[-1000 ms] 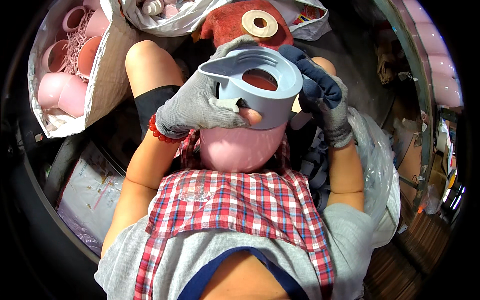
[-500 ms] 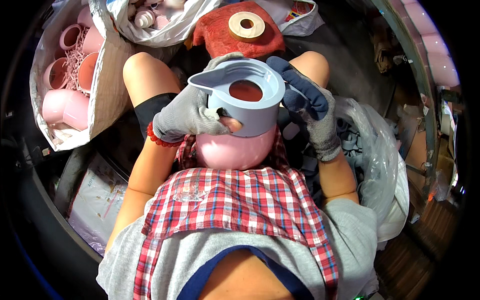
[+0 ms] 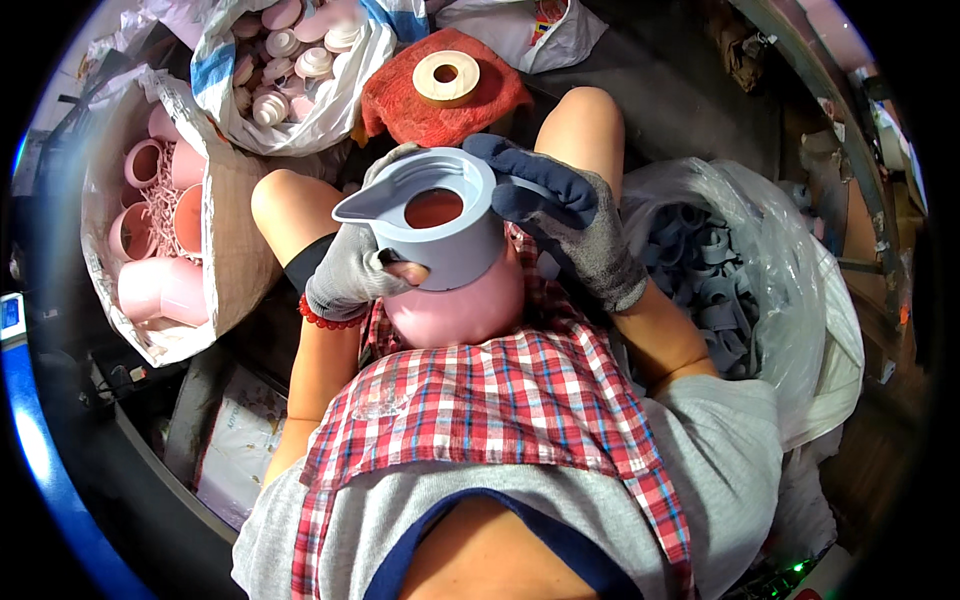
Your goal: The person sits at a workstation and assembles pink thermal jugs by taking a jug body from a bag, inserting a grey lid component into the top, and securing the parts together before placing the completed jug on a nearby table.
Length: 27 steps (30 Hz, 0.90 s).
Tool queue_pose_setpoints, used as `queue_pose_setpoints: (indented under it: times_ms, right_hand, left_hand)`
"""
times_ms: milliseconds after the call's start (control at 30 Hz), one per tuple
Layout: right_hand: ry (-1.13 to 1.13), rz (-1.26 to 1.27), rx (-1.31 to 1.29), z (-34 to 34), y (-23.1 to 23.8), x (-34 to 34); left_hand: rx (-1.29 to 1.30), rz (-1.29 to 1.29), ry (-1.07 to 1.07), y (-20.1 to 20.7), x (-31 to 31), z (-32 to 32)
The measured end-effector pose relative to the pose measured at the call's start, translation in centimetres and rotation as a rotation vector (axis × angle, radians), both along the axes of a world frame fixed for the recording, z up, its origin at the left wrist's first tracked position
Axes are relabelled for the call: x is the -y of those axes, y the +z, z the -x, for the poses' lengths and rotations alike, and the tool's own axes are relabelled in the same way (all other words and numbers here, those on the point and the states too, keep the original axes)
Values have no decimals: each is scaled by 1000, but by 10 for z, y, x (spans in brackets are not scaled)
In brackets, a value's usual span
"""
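Two knit-gloved hands, left (image 3: 352, 275) and right (image 3: 570, 225), clasp smooth grey spouted plastic collar (image 3: 435, 225) atop rounded pink jug (image 3: 455, 310).

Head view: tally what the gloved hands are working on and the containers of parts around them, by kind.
Grey spouted collar, gripped by left hand and right hand: 1
Pink jug body under the collar: 1
Sack of pink jug bodies: 1
Bag of pale round caps: 1
Clear bag of grey parts: 1
Tape roll on red cloth: 1
Total: 6
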State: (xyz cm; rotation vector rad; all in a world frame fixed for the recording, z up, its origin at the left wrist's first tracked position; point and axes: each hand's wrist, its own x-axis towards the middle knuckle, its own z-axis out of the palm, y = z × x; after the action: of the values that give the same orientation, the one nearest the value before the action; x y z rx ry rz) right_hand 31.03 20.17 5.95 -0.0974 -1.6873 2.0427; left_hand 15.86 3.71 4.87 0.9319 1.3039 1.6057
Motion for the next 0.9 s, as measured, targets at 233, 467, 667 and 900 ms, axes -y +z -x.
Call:
queue_pose_setpoints:
  times_ms: [233, 467, 667, 900]
  right_hand:
    - [-23, -393, -39, 5, 4, -1]
    - [-34, -484, -23, 11, 7, 6]
    - [-100, -512, -90, 17, -8, -4]
    - [39, -306, 50, 13, 6, -3]
  left_hand:
    - [65, -28, 68, -21, 28, 5]
    - [29, -80, 133, -42, 38, 12]
    - [13, -59, 138, -40, 33, 12]
    - [0, -60, 150, -37, 28, 14]
